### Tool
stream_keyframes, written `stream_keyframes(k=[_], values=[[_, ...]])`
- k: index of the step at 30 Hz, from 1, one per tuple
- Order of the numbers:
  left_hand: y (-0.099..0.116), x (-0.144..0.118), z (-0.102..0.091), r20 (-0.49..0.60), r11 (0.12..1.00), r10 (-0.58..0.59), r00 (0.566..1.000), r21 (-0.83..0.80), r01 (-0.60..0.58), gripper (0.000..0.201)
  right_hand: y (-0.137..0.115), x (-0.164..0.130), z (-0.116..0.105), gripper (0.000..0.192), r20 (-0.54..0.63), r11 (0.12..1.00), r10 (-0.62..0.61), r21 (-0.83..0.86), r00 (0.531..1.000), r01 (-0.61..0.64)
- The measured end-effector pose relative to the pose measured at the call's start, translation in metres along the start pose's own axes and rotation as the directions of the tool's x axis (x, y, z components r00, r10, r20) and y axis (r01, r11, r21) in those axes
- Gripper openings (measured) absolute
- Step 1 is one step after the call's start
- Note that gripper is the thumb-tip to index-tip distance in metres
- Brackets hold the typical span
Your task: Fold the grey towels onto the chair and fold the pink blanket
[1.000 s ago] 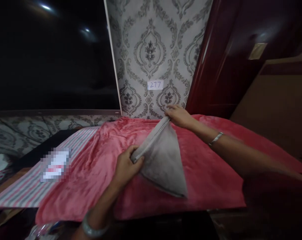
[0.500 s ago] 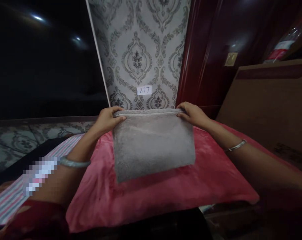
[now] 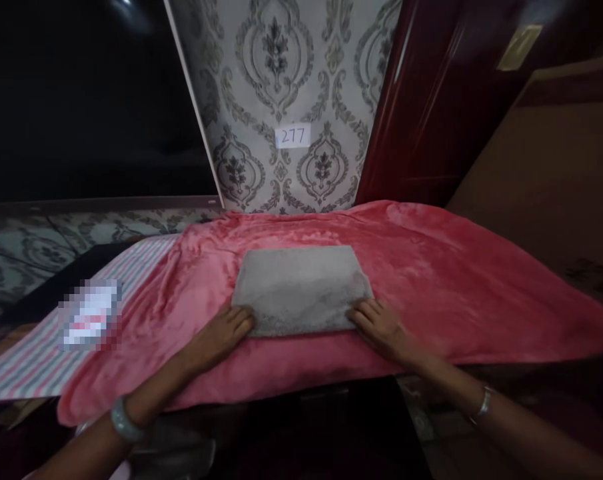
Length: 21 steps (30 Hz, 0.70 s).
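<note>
A grey plush cloth, a rectangle that looks folded, lies flat on a pink plush blanket. At its near left corner, my left hand has its fingers curled on the edge, closed on the cloth. My right hand is closed in the same way on the near right corner. The thumbs and the undersides of both grips are partly hidden.
Striped cloth shows left of the blanket, with a blurred-out item on it. A dark screen stands at the back left. A paper label marked 277 is on the patterned wall. At right stands a cardboard box.
The grey cloth, held upright by its top edge before, now lies down on the blanket. Both hands have come lower and nearer with it. The view has tilted down.
</note>
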<state>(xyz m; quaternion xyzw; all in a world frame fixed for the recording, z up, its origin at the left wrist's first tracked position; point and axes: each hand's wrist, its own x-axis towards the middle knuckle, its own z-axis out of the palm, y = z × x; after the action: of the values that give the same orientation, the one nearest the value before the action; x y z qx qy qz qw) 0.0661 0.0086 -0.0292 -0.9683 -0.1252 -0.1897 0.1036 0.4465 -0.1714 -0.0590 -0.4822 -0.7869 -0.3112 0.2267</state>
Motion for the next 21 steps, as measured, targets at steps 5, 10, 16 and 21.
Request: stream_keyframes(k=[5, 10, 16, 21], values=[[0.015, -0.015, 0.013, -0.082, 0.997, 0.028, 0.996, 0.076, -0.021, 0.03, -0.008, -0.013, 0.009, 0.021, 0.05, 0.994, 0.064, 0.083, 0.997, -0.068], [0.023, -0.015, -0.004, -0.064, 1.0, -0.008, 0.998, 0.013, 0.009, 0.024, -0.012, -0.025, -0.003, 0.018, 0.011, 0.987, 0.087, 0.137, 0.996, -0.088], [0.032, 0.004, -0.011, 0.025, 0.996, -0.042, 0.999, -0.077, 0.043, 0.042, -0.01, -0.036, -0.008, 0.028, 0.029, 0.965, 0.2, 0.168, 0.979, -0.202], [0.035, 0.009, 0.01, 0.112, 0.994, -0.053, 0.992, -0.088, 0.062, 0.052, -0.013, -0.039, -0.006, 0.027, -0.041, 0.952, 0.197, 0.246, 0.98, -0.181]])
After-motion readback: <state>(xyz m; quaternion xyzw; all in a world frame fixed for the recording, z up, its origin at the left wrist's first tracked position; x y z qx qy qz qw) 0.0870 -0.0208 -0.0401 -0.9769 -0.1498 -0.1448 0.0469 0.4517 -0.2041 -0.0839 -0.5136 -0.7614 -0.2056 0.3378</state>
